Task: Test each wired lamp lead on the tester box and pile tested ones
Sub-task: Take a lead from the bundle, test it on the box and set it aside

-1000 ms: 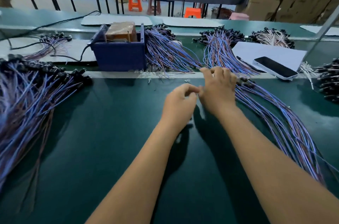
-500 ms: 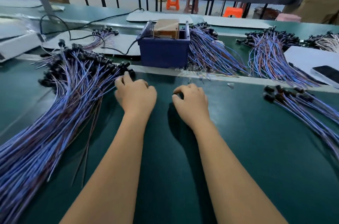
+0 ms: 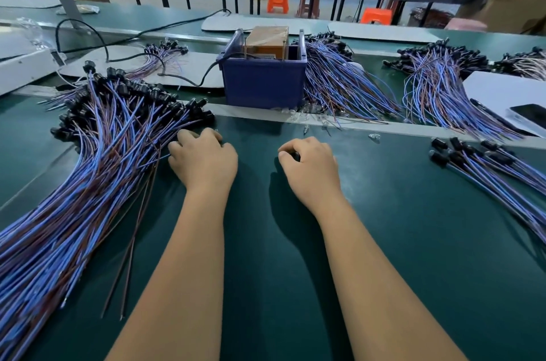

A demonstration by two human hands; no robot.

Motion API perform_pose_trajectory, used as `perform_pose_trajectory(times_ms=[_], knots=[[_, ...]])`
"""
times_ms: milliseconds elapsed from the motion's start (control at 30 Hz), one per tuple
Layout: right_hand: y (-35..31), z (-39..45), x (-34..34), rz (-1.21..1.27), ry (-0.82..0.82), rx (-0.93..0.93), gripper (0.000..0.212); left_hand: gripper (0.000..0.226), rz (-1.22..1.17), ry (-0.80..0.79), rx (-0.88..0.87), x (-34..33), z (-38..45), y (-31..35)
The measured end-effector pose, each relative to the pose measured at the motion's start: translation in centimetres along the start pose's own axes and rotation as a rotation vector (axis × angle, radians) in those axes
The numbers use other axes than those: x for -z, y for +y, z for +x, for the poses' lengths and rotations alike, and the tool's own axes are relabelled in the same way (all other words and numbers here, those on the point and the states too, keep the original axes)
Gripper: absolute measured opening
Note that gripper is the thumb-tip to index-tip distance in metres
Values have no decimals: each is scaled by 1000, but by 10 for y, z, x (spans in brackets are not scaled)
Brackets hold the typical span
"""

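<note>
A big pile of blue and brown lamp leads [image 3: 103, 154] with black sockets fans over the green table's left side. My left hand [image 3: 204, 159] lies at that pile's right edge, fingers curled over the wires of a lead there. My right hand [image 3: 310, 167] rests on the bare table [image 3: 384, 242] a hand's width to the right. Its fingers are curled, and whether they hold anything is hidden. The tester box [image 3: 263, 83], a blue bin with a brown block in it, stands beyond both hands. A smaller pile of leads [image 3: 496, 165] lies at the right.
More lead bundles [image 3: 339, 86] [image 3: 437, 89] lie behind the metal strip beside the blue bin. A phone [image 3: 529, 115] sits on white paper [image 3: 502, 86] at the far right. A black cable [image 3: 133, 35] runs from the bin to the left. Small loose bulbs [image 3: 307, 120] litter the strip.
Both hands moved from the right pile, where they held a lead together, across to the left. They have separated, and the left one now sits at the big left pile.
</note>
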State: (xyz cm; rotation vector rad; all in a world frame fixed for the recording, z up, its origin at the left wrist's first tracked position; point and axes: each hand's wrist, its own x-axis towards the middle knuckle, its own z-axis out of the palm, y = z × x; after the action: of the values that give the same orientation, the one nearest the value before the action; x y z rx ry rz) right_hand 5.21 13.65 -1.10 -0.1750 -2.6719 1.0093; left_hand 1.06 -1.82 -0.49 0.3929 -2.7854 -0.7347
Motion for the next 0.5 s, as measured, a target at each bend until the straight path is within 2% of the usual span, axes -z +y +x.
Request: perform_pose_trajectory(times_ms=[133,233,300,367,500], knots=[[-2,-1,0,-16,-6,5,19,29,-109,106,-70,-2,-1,-3],[-5,-6,0,124,45,21,18,15,-354,277,-170,1,0,0],[-8,-9,1,253,54,15,18,16,-607,335,-249,3,-4,5],[-12,-10,1,370,14,-6,20,20,-909,252,-301,5,-9,13],[-20,-11,2,753,-116,-75,24,17,-1342,-115,-346,6,-21,31]])
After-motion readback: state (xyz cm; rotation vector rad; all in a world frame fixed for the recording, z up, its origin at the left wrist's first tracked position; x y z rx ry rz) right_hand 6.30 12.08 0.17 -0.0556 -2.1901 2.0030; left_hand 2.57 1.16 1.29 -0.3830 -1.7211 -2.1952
